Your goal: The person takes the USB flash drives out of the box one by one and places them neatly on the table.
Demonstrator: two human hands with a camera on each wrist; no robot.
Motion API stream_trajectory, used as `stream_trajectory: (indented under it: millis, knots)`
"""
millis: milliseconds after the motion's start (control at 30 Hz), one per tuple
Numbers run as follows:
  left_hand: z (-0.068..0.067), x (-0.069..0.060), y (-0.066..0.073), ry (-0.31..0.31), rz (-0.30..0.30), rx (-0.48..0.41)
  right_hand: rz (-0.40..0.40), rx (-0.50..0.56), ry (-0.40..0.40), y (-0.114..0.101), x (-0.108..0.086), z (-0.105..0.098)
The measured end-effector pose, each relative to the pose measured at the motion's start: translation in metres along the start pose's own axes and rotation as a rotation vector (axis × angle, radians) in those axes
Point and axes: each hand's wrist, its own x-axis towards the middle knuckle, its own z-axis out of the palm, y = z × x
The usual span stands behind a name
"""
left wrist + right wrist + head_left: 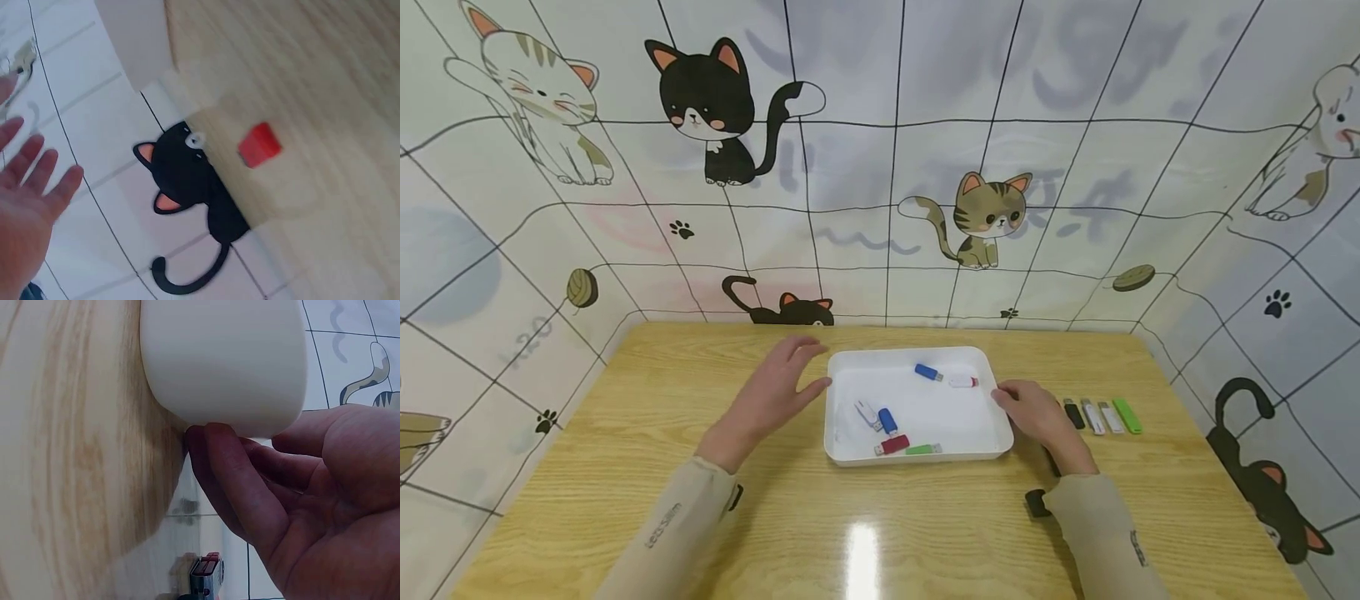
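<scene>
A white tray (925, 417) lies on the wooden table, holding several USB sticks: a blue one (927, 372), a white one with a red end (963, 382), a white one (867, 414), another blue one (887, 421), a red one (892, 445) and a green one (923, 449). With thumb and curled fingers my right hand (1033, 408) grips the tray's right side; the right wrist view shows the fingers against its outer wall (225, 369). At the left side my left hand (771, 392) is spread, its thumb tip close to the rim; contact is unclear.
Right of the tray stand a black USB stick (1073, 413), two whitish ones (1093, 417) and a green one (1127, 415) in a row. A blurred red object (259, 145) shows in the left wrist view. Cat-patterned walls (850, 167) enclose the table (700, 533).
</scene>
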Motion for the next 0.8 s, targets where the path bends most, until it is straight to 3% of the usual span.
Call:
stream_trajectory:
  millis: [133, 433, 533, 800]
  knots:
    - [0.003, 0.007, 0.012, -0.112, 0.146, 0.029, -0.002, 0.006, 0.003, 0.001, 0.0, 0.0]
    - [0.012, 0.022, 0.029, -0.377, 0.307, 0.158, -0.002, 0.003, 0.003, 0.003, 0.0, 0.001]
    - [0.017, 0.026, 0.031, -0.435, 0.333, 0.197, 0.007, -0.004, -0.001, 0.003, 0.0, 0.001]
    - [0.029, 0.035, 0.035, -0.556, 0.317, 0.286, -0.006, -0.007, -0.001, 0.003, 0.002, -0.001]
